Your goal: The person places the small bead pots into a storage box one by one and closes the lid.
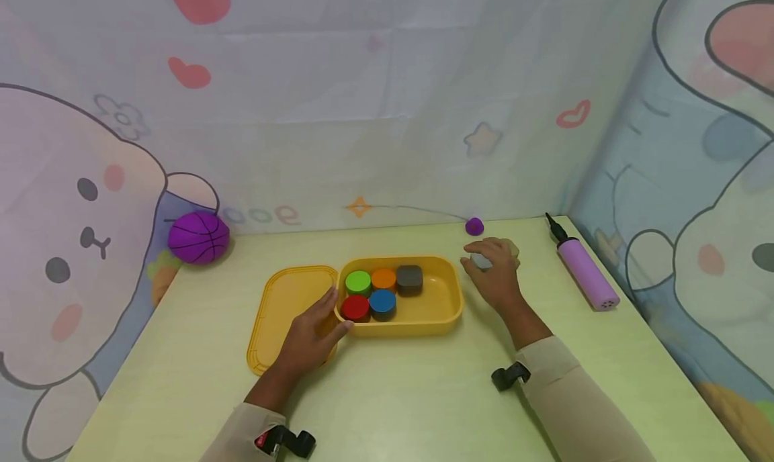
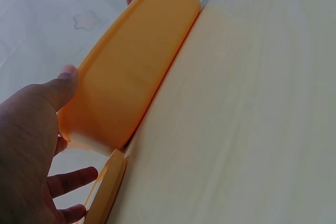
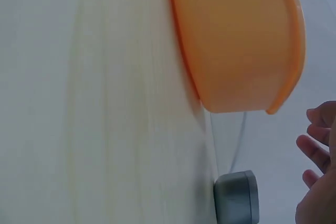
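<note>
A yellow plastic box point(image 1: 428, 328) stands mid-table, holding round pieces with green point(image 1: 358, 283), orange point(image 1: 383, 279), red point(image 1: 355, 308) and blue point(image 1: 383, 303) tops on its left side. A dark grey squarish piece point(image 1: 409, 280) sits beside them. My left hand point(image 1: 311, 334) touches the box's left end, thumb on the front rim, its other fingers loosely spread. Right of the box, my right hand point(image 1: 497, 274) hovers with bent fingers over a grey piece point(image 3: 234, 198), which stands on the table. Behind that hand, a pale yellowish thing point(image 1: 513, 250) is mostly hidden.
Left of the box lies a flat yellow lid point(image 1: 284, 301), partly under my left hand. A purple ball point(image 1: 199, 238) sits at the back left, a small purple piece point(image 1: 474, 226) at the back edge. On the right lies a purple hand pump point(image 1: 586, 274) with black nozzle.
</note>
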A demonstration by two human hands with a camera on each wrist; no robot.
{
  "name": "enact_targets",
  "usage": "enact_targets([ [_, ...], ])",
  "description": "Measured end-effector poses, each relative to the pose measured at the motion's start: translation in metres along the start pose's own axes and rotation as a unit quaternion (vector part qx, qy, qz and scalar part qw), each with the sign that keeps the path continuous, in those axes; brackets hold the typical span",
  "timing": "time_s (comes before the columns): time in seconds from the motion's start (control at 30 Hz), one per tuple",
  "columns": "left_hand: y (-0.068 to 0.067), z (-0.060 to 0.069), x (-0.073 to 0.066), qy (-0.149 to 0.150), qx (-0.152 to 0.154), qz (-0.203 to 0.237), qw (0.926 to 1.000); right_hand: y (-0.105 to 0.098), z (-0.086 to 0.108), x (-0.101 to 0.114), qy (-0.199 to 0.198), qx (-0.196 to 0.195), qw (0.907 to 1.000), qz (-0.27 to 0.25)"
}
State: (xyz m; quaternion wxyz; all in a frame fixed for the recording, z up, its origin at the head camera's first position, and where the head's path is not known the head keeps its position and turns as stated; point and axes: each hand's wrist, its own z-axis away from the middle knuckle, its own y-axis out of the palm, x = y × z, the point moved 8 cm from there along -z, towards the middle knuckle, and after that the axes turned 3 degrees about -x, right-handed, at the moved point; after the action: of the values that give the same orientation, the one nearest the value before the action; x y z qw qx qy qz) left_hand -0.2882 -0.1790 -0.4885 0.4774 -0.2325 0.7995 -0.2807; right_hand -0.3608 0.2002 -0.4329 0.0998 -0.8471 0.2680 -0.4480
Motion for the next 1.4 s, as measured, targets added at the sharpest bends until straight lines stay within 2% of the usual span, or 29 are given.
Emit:
enact_targets([
  [0.27, 0.000, -0.001, -0.004, -0.003, 0.003, 0.010, 0.9999, -0.010, 0.006, -0.030, 0.034, 0.008, 0.9979, 0.054],
  [0.4, -0.001, -0.001, -0.004, -0.005, 0.000, 0.004, 1.0000, -0.013, 0.009, -0.039, 0.041, 0.002, 0.9976, 0.056],
  [0.6, 0.001, 0.001, -0.001, -0.008, 0.006, -0.002, 0.9999, -0.015, 0.017, -0.053, 0.080, -0.008, 0.9948, 0.063],
  [0.93, 0.000, 0.000, 0.001, -0.012, 0.005, 0.001, 0.9999, -0.015, 0.020, -0.060, 0.125, -0.029, 0.9888, 0.076],
  [1.1, -0.001, 0.000, 0.001, -0.009, 0.004, 0.009, 0.9999, -0.013, 0.021, -0.064, 0.144, -0.017, 0.9846, 0.098],
  [1.4, 0.000, 0.000, 0.001, -0.004, 0.001, 0.012, 0.9999, -0.014, 0.023, -0.065, 0.152, -0.021, 0.9814, 0.115],
])
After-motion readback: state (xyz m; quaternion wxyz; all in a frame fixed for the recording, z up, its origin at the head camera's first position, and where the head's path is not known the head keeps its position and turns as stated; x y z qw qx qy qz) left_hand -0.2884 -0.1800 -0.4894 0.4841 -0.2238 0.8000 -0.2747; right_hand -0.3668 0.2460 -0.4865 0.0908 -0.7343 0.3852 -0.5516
